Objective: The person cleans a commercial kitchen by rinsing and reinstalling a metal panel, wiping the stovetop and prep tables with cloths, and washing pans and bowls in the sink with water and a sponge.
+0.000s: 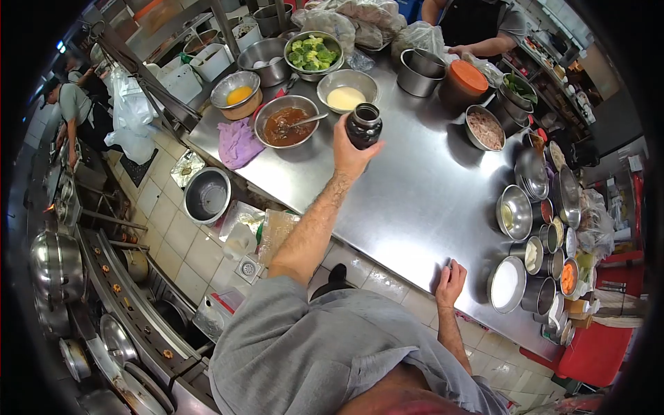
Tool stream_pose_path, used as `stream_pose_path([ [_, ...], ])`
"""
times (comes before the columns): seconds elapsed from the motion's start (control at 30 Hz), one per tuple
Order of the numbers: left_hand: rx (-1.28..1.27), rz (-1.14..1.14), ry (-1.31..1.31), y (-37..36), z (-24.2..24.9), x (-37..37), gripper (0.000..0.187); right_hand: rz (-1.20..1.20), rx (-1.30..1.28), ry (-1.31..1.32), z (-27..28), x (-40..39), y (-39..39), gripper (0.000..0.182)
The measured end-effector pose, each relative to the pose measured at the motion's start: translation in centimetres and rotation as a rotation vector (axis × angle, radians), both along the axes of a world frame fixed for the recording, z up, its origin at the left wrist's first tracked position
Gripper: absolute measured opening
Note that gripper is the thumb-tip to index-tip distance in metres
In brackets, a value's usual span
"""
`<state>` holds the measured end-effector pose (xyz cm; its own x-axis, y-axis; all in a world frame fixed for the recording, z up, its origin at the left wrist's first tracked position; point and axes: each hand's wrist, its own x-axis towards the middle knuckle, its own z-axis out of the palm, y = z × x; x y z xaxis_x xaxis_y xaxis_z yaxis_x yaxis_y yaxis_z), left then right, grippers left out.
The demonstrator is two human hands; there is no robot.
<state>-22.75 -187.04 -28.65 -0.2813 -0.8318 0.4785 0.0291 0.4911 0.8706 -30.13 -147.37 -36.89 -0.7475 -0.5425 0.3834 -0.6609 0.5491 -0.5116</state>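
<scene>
My left hand (354,153) is wrapped around a dark glass jar (364,128), whose uncapped mouth faces up over the steel table (387,200). Left of the jar stands a metal bowl of brown sauce (280,128) with a spoon (309,120) leaning in it. Just behind the jar is a bowl of pale yellow liquid (344,97). My right hand (451,282) rests at the table's near edge, fingers bent and slightly apart, with nothing visible in it.
Along the right side crowd several metal bowls, including one of white contents (508,285). Broccoli (313,53), egg yolk-coloured liquid (239,95) and a purple cloth (238,143) lie at the left. A co-worker (484,31) stands across the table; stoves (131,297) are behind left.
</scene>
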Motion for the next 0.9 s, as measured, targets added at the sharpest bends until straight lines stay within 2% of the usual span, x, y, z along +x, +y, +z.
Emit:
stream_pose_path([
  [0.07, -0.086, 0.056, -0.006, 0.9, -0.1, 1.1, 0.089, -0.038, -0.014, -0.122, 0.1, 0.1, -0.1, 0.029],
  [0.1, -0.094, 0.024, 0.029, 1.6, -0.3, 2.6, 0.084, -0.022, -0.011, -0.087, 0.0, 0.0, -0.1, 0.030],
  [0.17, -0.292, 0.186, -0.015, 1.8, 0.2, 7.3, 0.067, -0.029, -0.008, -0.091, 0.2, -0.1, -0.3, 0.031],
  [0.23, -0.119, 0.526, 0.192, -1.2, -1.8, 11.0, 0.039, -0.026, 0.002, -0.078, -0.1, 0.0, -0.2, 0.033],
  [0.27, -0.087, 0.703, 0.053, -3.7, -2.5, 13.5, 0.037, -0.023, 0.002, -0.083, -0.1, 0.1, -0.2, 0.033],
  [0.3, -0.208, 0.861, -0.127, -6.8, -3.4, 15.4, 0.039, -0.016, 0.013, -0.073, 0.1, 0.2, -0.3, 0.034],
  [0.33, -0.131, 0.874, -0.278, -9.6, -4.3, 17.0, 0.048, -0.008, 0.019, -0.058, 0.2, 0.1, -0.5, 0.034],
  [0.4, -0.169, 0.662, -0.746, -16.4, -6.9, 19.2, 0.057, -0.028, 0.042, -0.092, -0.1, 0.1, -0.5, 0.036],
  [0.43, -0.167, 0.665, -0.744, -18.0, -8.2, 19.9, 0.057, -0.026, 0.056, -0.077, -0.2, 0.1, -0.4, 0.036],
  [0.5, -0.071, 0.536, -1.063, -20.7, -10.0, 20.9, 0.063, -0.023, 0.074, -0.062, -0.1, 0.0, -0.7, 0.036],
  [0.6, -0.047, 0.614, -1.011, -25.2, -10.9, 22.2, 0.062, -0.056, 0.118, -0.085, 0.0, 0.3, -0.8, 0.037],
  [0.67, 0.028, 0.648, -1.092, -28.6, -10.8, 22.9, 0.060, -0.061, 0.203, -0.001, -0.4, 0.0, -0.8, 0.037],
  [0.7, 0.052, 0.669, -1.122, -30.2, -11.3, 23.1, 0.059, -0.074, 0.192, -0.049, -0.4, 0.1, -0.8, 0.038],
  [0.77, 0.075, 0.758, -1.178, -31.9, -12.2, 22.8, 0.060, -0.089, 0.199, -0.046, -0.1, 0.2, -1.1, 0.038],
  [0.83, 0.071, 0.748, -1.192, -31.8, -11.9, 22.9, 0.062, -0.083, 0.194, -0.016, -0.3, 0.1, -0.9, 0.037],
  [0.9, -0.892, 0.782, -1.083, -37.5, -19.3, 27.0, 0.062, -0.085, 0.183, -0.034, -0.2, 0.1, -1.0, 0.036],
])
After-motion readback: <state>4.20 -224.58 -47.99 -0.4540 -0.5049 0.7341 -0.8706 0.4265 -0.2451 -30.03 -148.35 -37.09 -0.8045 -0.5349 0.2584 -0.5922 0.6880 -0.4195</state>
